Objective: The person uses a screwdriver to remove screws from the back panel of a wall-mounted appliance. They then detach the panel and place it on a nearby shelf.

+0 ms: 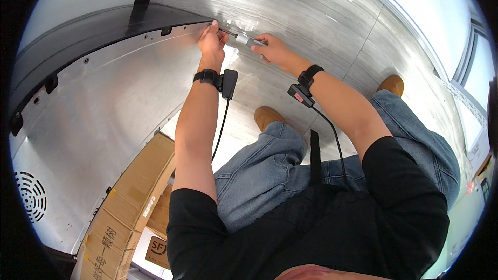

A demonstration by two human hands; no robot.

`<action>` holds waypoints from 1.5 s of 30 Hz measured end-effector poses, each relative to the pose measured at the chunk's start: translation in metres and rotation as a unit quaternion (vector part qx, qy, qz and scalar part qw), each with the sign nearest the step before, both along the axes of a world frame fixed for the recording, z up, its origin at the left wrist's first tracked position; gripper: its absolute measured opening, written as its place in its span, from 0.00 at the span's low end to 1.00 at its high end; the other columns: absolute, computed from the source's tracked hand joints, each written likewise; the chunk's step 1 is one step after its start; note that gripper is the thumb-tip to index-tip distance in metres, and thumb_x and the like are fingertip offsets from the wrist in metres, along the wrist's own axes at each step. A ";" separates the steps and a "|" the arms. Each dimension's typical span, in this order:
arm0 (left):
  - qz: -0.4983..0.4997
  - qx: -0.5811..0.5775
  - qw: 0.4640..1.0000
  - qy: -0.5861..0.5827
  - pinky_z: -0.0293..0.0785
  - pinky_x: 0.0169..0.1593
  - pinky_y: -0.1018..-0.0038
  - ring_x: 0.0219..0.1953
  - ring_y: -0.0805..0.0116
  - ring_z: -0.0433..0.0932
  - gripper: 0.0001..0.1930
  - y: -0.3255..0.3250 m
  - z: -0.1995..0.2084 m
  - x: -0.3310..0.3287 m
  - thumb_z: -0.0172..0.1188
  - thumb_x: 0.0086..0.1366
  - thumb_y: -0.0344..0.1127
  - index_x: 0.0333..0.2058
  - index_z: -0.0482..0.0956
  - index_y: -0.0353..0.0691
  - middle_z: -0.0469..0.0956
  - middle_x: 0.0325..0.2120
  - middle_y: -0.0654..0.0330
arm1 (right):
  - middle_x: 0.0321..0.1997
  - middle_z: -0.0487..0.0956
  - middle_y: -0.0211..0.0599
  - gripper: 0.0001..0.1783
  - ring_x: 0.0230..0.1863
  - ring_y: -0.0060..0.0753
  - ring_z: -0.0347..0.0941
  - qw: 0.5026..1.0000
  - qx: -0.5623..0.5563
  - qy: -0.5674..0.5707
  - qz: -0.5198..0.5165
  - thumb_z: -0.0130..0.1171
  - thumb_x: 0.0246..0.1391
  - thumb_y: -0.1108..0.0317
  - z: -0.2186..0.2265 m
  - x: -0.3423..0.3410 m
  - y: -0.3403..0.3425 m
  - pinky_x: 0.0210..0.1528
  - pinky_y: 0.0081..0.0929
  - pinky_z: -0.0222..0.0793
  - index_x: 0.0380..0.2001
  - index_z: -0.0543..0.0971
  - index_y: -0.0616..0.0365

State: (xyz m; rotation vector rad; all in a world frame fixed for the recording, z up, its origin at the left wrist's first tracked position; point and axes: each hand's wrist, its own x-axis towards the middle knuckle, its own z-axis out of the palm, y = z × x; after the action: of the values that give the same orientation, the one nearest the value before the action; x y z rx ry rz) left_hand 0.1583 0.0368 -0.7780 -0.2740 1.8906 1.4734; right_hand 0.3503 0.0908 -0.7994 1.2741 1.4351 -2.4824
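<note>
A large silver metal panel (pixel 119 109) with a dark edge stands on my left. At its far corner my left hand (pixel 210 45) has its fingers closed close to the edge; what they pinch, if anything, is too small to make out. My right hand (pixel 277 53) grips a screwdriver (pixel 243 39) with a white and grey handle. Its thin shaft points left toward the fingertips of my left hand. Whether the tip sits in a screw is hidden by those fingers.
Small holes and black clips line the panel's dark rim (pixel 93 41), and a round vent (pixel 30 197) is cut low in it. Cardboard boxes (pixel 129 192) stand beside the panel. Grey wood-look floor (pixel 311 15) lies beyond my hands. Cables (pixel 337 140) run from both wrist straps.
</note>
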 end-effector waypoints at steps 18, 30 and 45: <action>0.038 -0.012 0.999 0.010 0.77 0.37 0.71 0.32 0.65 0.78 0.05 0.012 0.000 -0.001 0.50 0.68 0.27 0.38 0.73 0.32 0.78 0.31 0.57 | 0.39 0.77 0.40 0.19 0.33 0.29 0.76 0.989 -0.144 0.026 0.021 0.56 0.57 0.61 -0.013 0.006 0.022 0.28 0.24 0.72 0.49 0.72 0.58; 0.051 -0.062 0.996 0.036 0.73 0.29 0.76 0.27 0.71 0.76 0.04 0.013 0.002 0.004 0.61 0.62 0.29 0.35 0.76 0.39 0.78 0.27 0.61 | 0.48 0.73 0.50 0.25 0.46 0.45 0.73 0.949 0.297 -0.074 0.068 0.66 0.44 0.65 0.004 -0.006 -0.012 0.47 0.36 0.70 0.46 0.75 0.61; 0.061 0.077 0.995 -0.019 0.80 0.41 0.66 0.33 0.62 0.79 0.07 0.004 -0.011 -0.008 0.47 0.69 0.28 0.38 0.72 0.32 0.77 0.32 0.55 | 0.45 0.75 0.45 0.32 0.38 0.38 0.75 0.998 0.038 0.003 0.059 0.64 0.49 0.58 -0.015 0.003 0.010 0.37 0.30 0.75 0.54 0.70 0.63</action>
State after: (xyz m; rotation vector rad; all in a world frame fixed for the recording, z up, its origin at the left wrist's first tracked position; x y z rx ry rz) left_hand 0.1504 0.0407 -0.7888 -0.3474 1.7465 1.6738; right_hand 0.3531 0.1008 -0.8149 1.1574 1.5718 -2.3806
